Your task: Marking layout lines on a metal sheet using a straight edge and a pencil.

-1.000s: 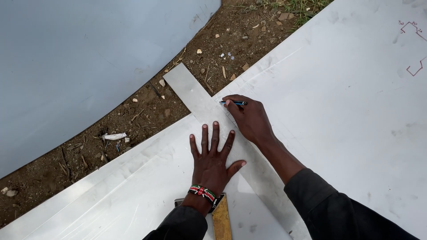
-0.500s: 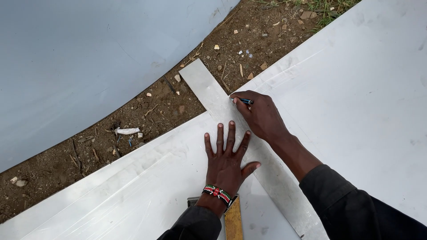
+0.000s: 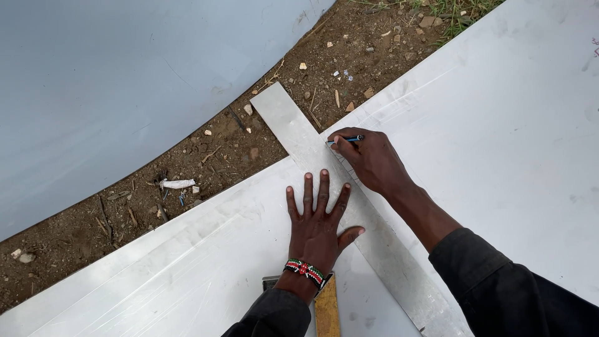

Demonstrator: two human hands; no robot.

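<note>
Pinning strip (image 3: 349,206) flat with splayed left hand (image 3: 317,226); right hand (image 3: 373,161) grips pen (image 3: 345,140); keep tip tight against the edge.

Soft, even daylight around me; the pale sheet (image 3: 499,125) glares mildly, my shadows are faint, and everything looks sharp.

Bare dirt ground (image 3: 206,156) carries a pale metal sheet (image 3: 499,125) near right and a grey sheet (image 3: 106,81) far left.
</note>
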